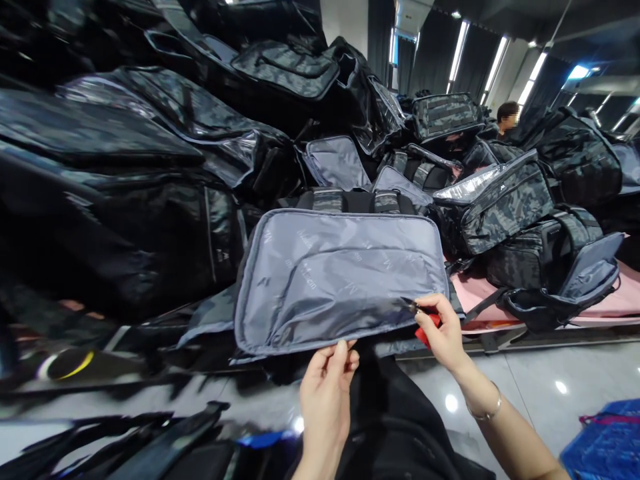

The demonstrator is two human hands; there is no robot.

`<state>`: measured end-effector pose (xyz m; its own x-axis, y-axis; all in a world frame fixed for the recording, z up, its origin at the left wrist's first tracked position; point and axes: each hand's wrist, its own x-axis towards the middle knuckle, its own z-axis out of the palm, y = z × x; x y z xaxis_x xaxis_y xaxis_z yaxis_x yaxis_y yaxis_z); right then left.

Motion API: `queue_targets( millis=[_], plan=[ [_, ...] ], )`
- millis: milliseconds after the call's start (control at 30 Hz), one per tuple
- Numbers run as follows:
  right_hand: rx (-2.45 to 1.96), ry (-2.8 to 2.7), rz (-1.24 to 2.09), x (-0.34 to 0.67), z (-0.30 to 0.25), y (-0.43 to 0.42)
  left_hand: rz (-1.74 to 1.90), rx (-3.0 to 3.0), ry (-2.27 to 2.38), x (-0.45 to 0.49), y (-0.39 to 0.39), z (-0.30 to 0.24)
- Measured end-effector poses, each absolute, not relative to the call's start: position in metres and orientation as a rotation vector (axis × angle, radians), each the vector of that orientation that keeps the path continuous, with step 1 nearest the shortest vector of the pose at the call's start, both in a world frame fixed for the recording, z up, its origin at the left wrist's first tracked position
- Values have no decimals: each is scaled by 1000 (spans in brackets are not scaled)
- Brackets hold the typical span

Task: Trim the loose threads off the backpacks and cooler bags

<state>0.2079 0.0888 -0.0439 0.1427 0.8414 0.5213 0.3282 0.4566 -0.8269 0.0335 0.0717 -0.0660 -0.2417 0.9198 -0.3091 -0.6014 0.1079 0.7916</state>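
An open backpack flap with grey lining [340, 273] faces me at the centre. My left hand [327, 383] pinches the lower edge of this flap, fingers closed on the fabric. My right hand [443, 330] grips small red-handled snips [425, 327], whose metal tip touches the flap's right lower edge. The rest of the backpack is black and lies below, partly over my lap.
Heaps of dark camouflage backpacks [150, 167] rise at the left and behind. More bags [505, 200] lie on a pink surface [620, 300] at the right. Another person's head [507, 117] shows far back. A blue bag [607, 440] sits on the glossy floor at the lower right.
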Motion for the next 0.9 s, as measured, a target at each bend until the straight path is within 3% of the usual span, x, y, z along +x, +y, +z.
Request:
queue_targets(
  millis=[300, 600, 900],
  plan=[
    [-1208, -1445, 623, 229, -58, 68, 1372, 461, 1233, 62, 85, -77],
    [-1197, -1858, 290, 227, -54, 77, 1478, 588, 1286, 60, 83, -76],
    [-1169, -2023, 205, 225, -38, 86, 1457, 635, 1115, 56, 82, -66]
  ],
)
